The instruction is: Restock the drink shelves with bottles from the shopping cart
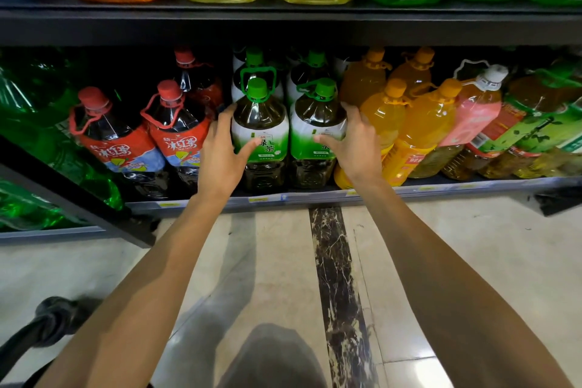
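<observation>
Two large green-tea bottles with green caps stand side by side at the front of the lower shelf (409, 190). My left hand (220, 151) lies against the left side of the left green-tea bottle (263, 118), fingers straight, thumb across its label. My right hand (351, 142) lies against the right side of the right green-tea bottle (315, 120), fingers straight, thumb touching its label. Both bottles stand upright between my palms. More green-capped bottles stand behind them.
Red iced-tea bottles (176, 135) stand left of the green tea, orange drink bottles (419, 129) right of it, then a pink-labelled bottle (478, 113). The upper shelf (283, 25) carries big yellow and green jugs. A black cart handle (47, 321) shows at lower left over tiled floor.
</observation>
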